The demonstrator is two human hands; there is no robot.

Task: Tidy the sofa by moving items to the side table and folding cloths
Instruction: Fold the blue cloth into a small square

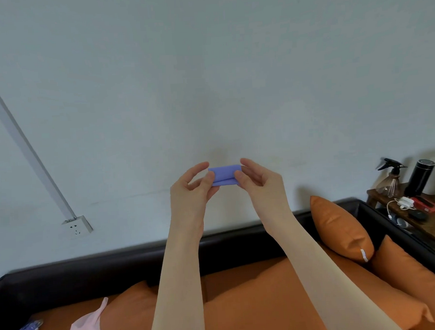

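Small folded rectangle of smooth lilac cloth (224,175), pinched in left hand (191,189) and right hand (259,181) grip.

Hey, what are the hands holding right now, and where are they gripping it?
A small folded blue cloth, held up in the air: the left hand pinches its left end, the right hand its right end.

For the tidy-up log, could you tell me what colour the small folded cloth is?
Plain periwinkle blue; the folded cloth shows in the head view.
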